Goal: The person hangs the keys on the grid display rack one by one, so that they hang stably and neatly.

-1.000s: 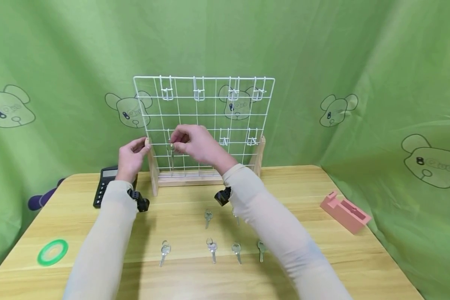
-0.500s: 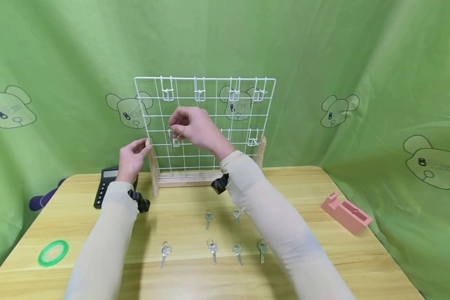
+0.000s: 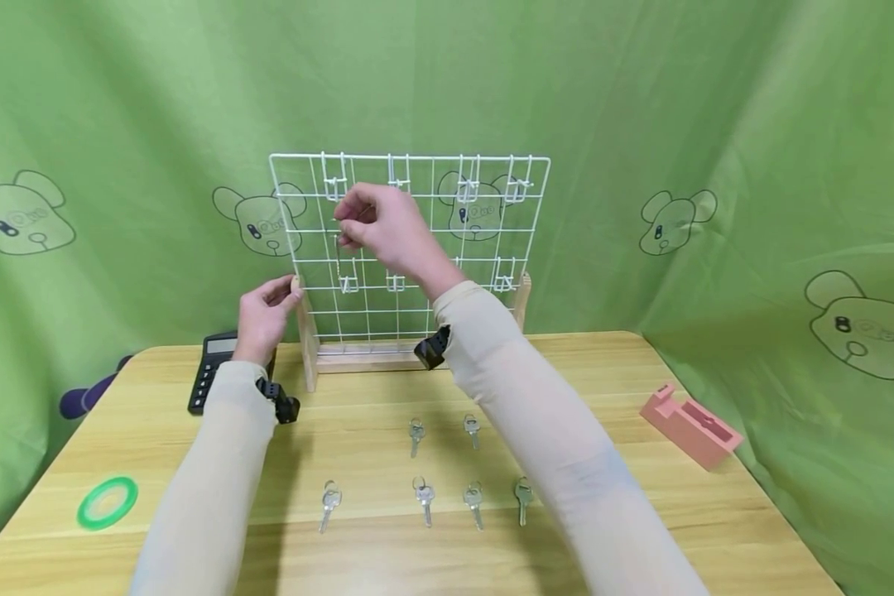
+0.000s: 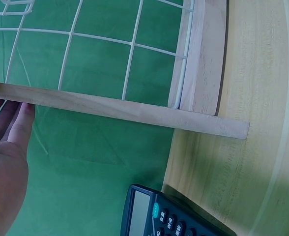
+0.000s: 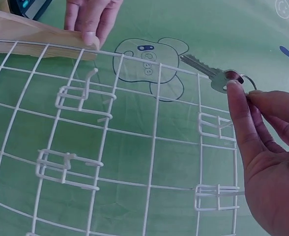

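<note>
Here I am watching the right hand pinching a ringed key before the wire grid. The left hand is gripping the wooden upright.

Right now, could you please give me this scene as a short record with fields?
Right-hand grip: pinches a metal key
Left-hand grip: holds the top of the left wooden upright
White wire grid: stands at the far side of the wooden table, fitted with hooks
Loose keys: six, lying on the table
Left side: black calculator, green ring
Right side: pink tape dispenser
Backdrop: green curtain with bear-face outlines
</note>
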The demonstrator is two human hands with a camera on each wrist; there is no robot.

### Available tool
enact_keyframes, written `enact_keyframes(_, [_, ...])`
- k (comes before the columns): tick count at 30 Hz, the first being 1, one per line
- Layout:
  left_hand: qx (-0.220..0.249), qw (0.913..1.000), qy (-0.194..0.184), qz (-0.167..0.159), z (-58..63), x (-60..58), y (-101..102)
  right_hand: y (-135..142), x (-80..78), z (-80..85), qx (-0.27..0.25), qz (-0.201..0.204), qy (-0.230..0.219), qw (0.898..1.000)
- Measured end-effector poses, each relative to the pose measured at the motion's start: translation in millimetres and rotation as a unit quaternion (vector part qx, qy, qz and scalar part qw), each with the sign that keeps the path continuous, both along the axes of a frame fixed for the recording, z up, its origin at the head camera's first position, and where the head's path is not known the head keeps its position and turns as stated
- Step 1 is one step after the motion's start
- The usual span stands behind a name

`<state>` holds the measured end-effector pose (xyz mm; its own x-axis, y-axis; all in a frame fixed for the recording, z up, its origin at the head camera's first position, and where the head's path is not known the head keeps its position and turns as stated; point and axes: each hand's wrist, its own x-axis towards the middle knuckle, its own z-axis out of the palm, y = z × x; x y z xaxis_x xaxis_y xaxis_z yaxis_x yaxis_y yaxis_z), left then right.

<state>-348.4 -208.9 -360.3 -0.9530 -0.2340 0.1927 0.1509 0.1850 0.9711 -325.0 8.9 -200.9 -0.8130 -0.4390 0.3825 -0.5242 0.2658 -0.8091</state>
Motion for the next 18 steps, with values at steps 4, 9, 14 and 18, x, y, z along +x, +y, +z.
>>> enact_keyframes(4, [0.001,1.0000,0.001,-0.001,-0.4,-0.2,0.1,-3.6,-1.5,6.9,-0.027,-0.012,0.013,0.999])
enact_keyframes(9, [0.001,1.0000,0.004,-0.002,-0.1,0.4,0.8,-8.6,-3.4,14.9,-0.064,-0.039,0.034,0.997])
enact_keyframes(14, [0.002,1.0000,0.007,-0.002,-0.6,0.5,0.6,-14.4,-5.3,20.3,-0.077,-0.073,0.040,0.993])
enact_keyframes(18, [0.001,1.0000,0.006,-0.001,-1.2,0.3,0.2,-19.0,-7.8,24.1,-0.079,-0.099,0.033,0.991])
